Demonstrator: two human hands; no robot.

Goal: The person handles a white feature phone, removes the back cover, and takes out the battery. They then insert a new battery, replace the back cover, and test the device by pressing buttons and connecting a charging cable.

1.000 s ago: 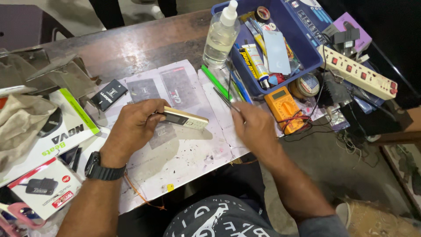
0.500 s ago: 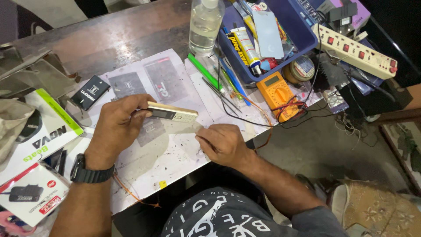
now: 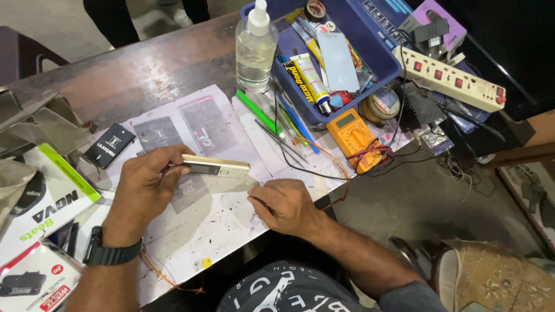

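The left hand (image 3: 144, 185) grips a slim gold-coloured phone (image 3: 215, 167) by its near end, pinched between thumb and fingers and held level just above the paper sheets (image 3: 214, 225), much as it was a second ago. The change is in the right hand (image 3: 283, 205). A second ago it was up beyond the phone's far end, close to the green tool (image 3: 258, 112); now it has drawn back to the near side of the phone and rests on the paper, fingers curled in. Whether it pinches something small cannot be told. So the phone is held steady one-handed while the other hand has come away from the tools.

Beyond the phone's far end sits an orange multimeter (image 3: 354, 137) with its leads, and past that a blue tray (image 3: 388, 70) of tubes and tools. A clear bottle (image 3: 254, 49) stands beside the tray. A small black box (image 3: 110, 144) lies left of the phone on the table (image 3: 144, 75).
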